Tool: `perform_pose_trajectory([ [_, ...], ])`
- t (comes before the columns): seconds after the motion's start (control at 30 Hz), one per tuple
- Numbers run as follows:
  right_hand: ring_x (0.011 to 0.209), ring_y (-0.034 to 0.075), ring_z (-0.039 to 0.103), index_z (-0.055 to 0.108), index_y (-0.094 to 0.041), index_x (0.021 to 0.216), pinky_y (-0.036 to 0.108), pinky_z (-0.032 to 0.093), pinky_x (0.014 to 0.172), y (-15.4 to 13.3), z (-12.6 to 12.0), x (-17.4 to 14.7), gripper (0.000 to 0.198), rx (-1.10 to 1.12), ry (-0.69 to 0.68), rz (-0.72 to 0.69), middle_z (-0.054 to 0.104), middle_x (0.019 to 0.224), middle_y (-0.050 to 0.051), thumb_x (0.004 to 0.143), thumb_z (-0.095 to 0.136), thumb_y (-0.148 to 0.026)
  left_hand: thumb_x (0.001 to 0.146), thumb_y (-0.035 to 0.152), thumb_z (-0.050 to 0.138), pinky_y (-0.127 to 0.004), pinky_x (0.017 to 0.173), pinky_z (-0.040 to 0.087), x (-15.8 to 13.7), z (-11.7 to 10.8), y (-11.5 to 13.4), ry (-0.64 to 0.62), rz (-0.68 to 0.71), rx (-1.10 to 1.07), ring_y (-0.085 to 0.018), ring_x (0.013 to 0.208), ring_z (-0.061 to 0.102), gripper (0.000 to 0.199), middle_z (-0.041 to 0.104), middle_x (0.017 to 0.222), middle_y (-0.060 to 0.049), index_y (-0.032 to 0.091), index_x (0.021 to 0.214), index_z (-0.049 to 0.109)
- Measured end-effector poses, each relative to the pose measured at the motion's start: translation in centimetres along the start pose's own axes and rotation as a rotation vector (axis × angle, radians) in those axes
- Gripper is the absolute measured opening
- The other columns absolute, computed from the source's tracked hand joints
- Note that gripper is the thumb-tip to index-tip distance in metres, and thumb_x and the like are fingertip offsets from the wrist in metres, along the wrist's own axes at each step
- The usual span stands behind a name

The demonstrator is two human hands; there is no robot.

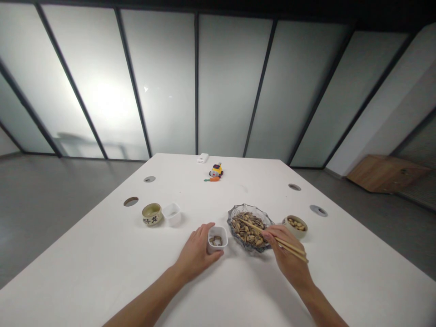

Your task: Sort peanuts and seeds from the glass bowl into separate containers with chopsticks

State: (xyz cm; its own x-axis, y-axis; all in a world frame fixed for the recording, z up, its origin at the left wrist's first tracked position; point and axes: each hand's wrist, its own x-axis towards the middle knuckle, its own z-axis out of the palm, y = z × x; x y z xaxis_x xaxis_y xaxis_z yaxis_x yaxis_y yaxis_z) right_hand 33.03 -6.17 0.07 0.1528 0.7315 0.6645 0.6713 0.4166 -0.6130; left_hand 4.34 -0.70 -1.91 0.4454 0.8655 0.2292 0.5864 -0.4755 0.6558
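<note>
My left hand [197,251] wraps round a small white plastic cup [218,248] on the table, thumb in front and fingers behind. A few sunflower seeds [215,240] lie on its bottom. In my right hand [286,252] is a pair of wooden chopsticks [291,247], their tips reaching into a clear glass bowl [233,211] with a scalloped rim. Striped sunflower seeds [250,225] fill that bowl, with some paler nuts among them. Whether the tips pinch a seed is too small to tell. Just right of my right hand stands a ceramic bowl [299,233] holding pale nuts [295,223].
Left of my left hand stand a second white plastic cup [172,217] and a ceramic bowl [152,215] with dark lettering. Farther back on the white table [184,190] are a yellow toy vehicle [216,170], a toy carrot [213,179] and a white box [202,158]. Round holes pierce both table sides.
</note>
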Motion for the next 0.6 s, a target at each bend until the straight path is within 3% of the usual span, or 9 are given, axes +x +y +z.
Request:
perform_pose_trajectory([
  [0.3, 0.081, 0.023, 0.072, 0.077, -0.025, 0.086, 0.036, 0.060, 0.075, -0.14, -0.12, 0.05, 0.029, -0.009, 0.003, -0.003, 0.075, 0.089, 0.006, 0.100, 0.064, -0.047, 0.082, 0.028, 0.077, -0.047, 0.108, 0.048, -0.01, 0.01, 0.01, -0.007, -0.013, -0.005, -0.032, 0.125, 0.063, 0.066, 0.065, 0.139, -0.012, 0.022, 0.142, 0.051],
  [0.47, 0.087, 0.025, 0.071, 0.079, -0.025, 0.088, 0.041, 0.061, 0.079, 0.53, -0.70, 0.25, 0.034, -0.040, 0.082, 0.027, 0.076, 0.091, 0.008, 0.100, 0.061, -0.052, 0.082, 0.028, 0.076, -0.048, 0.109, 0.047, -0.02, -0.01, 0.03, -0.010, -0.007, 0.007, -0.033, 0.127, 0.062, 0.067, 0.064, 0.140, -0.013, 0.022, 0.143, 0.051],
  [0.6, 0.086, 0.024, 0.073, 0.078, -0.024, 0.086, 0.042, 0.066, 0.077, 0.67, -0.58, 0.03, 0.034, 0.262, 0.157, 0.172, 0.074, 0.095, 0.008, 0.099, 0.064, -0.051, 0.081, 0.028, 0.077, -0.048, 0.109, 0.047, -0.02, -0.02, -0.01, -0.008, -0.003, 0.005, -0.032, 0.125, 0.063, 0.067, 0.064, 0.140, -0.013, 0.022, 0.143, 0.051],
])
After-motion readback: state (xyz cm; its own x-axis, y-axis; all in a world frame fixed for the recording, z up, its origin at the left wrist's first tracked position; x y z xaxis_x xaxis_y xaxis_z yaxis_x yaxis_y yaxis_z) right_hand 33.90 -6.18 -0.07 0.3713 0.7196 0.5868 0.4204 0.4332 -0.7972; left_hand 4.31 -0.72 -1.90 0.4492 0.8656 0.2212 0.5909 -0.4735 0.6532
